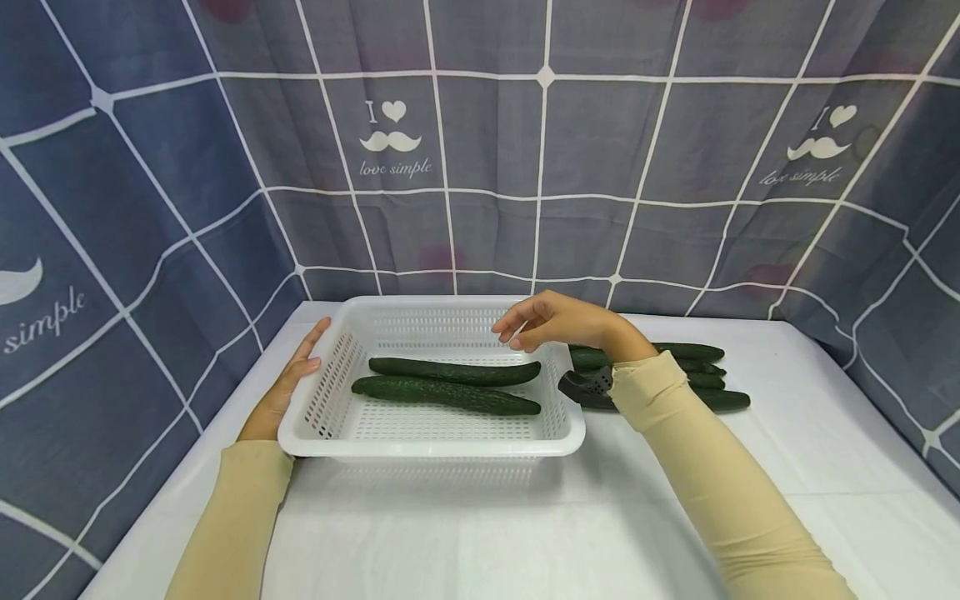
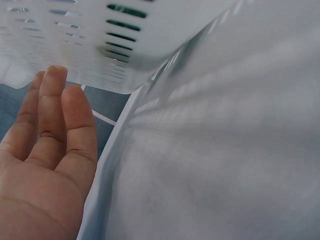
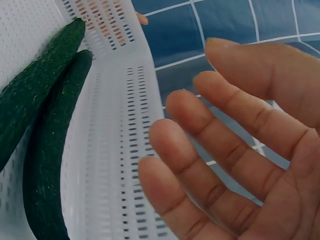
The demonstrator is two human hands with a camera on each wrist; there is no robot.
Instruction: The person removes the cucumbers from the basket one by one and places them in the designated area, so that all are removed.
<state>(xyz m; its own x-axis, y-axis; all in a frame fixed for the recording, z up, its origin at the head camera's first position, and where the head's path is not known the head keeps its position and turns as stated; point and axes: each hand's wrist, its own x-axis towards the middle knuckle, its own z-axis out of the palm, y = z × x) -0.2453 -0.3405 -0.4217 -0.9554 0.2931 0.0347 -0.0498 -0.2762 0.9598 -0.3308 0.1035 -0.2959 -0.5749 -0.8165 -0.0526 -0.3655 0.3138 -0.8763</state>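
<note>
Grey-blue cloth (image 1: 487, 137) with white grid lines and moustache prints is hanging behind and beside a white surface (image 1: 450, 533); on it a white perforated basket (image 1: 431, 448) is sitting, with two cucumbers (image 1: 446, 395) lying side by side along its length. Work is looking only partway along: that pair is resting inside, while more cucumbers (image 1: 726, 401) are lying grouped on the surface just right of the basket; their exact count is staying unclear. The right hand (image 1: 566, 321) is hovering over the basket's right end, fingers loosely bent and holding nothing; the left hand (image 1: 288, 387) is stretching nearly straight fingers along the outside of the left wall, whether touching being hard to tell; the right sleeve (image 1: 720, 475) and a dark perforated piece (image 1: 596, 387) at that wrist are blocking part of the outside group.
</note>
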